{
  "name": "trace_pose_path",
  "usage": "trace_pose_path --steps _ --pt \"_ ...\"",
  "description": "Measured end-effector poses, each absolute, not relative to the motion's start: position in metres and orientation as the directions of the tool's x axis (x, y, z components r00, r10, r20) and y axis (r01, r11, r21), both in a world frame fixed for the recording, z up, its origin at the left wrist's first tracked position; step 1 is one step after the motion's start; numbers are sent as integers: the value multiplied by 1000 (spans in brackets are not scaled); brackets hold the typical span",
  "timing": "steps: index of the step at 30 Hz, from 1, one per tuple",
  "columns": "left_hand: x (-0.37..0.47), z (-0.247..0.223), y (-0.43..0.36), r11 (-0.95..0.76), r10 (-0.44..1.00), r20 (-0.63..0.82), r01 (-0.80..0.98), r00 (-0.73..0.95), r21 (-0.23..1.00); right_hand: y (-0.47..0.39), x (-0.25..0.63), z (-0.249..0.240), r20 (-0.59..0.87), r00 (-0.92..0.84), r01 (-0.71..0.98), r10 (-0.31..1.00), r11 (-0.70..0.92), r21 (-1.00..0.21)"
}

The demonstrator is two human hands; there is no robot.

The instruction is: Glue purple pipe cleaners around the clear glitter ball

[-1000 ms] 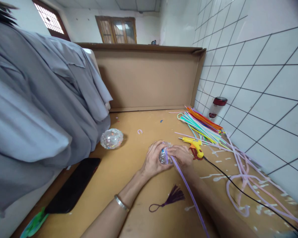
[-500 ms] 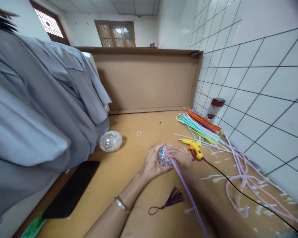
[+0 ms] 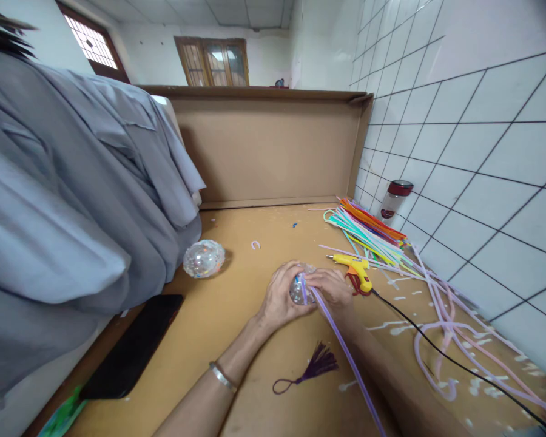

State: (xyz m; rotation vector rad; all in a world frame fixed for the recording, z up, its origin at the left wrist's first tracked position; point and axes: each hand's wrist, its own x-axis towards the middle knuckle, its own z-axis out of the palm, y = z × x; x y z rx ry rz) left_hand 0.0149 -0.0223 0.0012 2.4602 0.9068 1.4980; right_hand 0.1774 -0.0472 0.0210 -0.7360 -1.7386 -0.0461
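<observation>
Curled around a clear, faceted plastic dome [image 3: 296, 292], my left hand [image 3: 279, 291] holds it low over the table. The fingers of my right hand [image 3: 332, 290] pinch a purple pipe cleaner [image 3: 343, 346] against the dome; a short length of it lies across the surface, and the long end trails toward me. A small blue bit shows on the dome beside the left fingers. Just right of my right hand lies a yellow glue gun [image 3: 355, 267] with a black cord. A dark purple tassel [image 3: 317, 365] rests below my hands.
Another clear faceted ball [image 3: 204, 259] sits at left, near a black phone [image 3: 134, 346] and grey cloth [image 3: 95, 182]. Colourful pipe cleaners [image 3: 364, 230] are bundled at right, with loose lilac strands [image 3: 450, 328] beyond. A red-lidded jar [image 3: 395, 200] stands by the tiled wall. Cardboard [image 3: 273, 152] closes the back.
Almost nothing differs. Both hands keep hold of the dome and the purple pipe cleaner, with only a very slight shift of the view.
</observation>
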Motion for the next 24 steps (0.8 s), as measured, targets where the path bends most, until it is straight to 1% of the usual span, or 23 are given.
trace_pose_path --steps 2,5,12,17,19,20,21,22,23,24 --pt "15 1 -22 -810 555 769 417 318 412 -49 177 23 863 -112 503 493 777 -379" --pt "15 2 -22 -796 580 755 409 305 446 -51 177 24 841 -118 509 528 759 -405" --pt "16 7 -22 -771 616 741 397 268 497 -48 175 20 848 -133 470 514 786 -402" --pt "12 7 -16 -674 707 696 420 126 608 -53 175 18 831 -108 596 546 704 -386" --pt "10 6 -14 -637 732 677 435 82 637 -55 175 19 818 -107 594 565 696 -403" --pt "9 5 -12 -630 737 672 437 74 642 -56 174 21 806 -85 575 585 690 -440" --pt "8 5 -11 -629 737 672 438 74 642 -58 172 23 782 -41 542 621 672 -505" --pt "8 4 -11 -633 734 675 438 77 638 -62 169 25 741 35 488 671 635 -599" --pt "8 3 -10 -637 730 679 438 79 634 -67 166 27 669 126 399 733 580 -710" --pt "7 3 -10 -640 727 682 437 79 632 -76 162 28 562 213 271 799 505 -820"
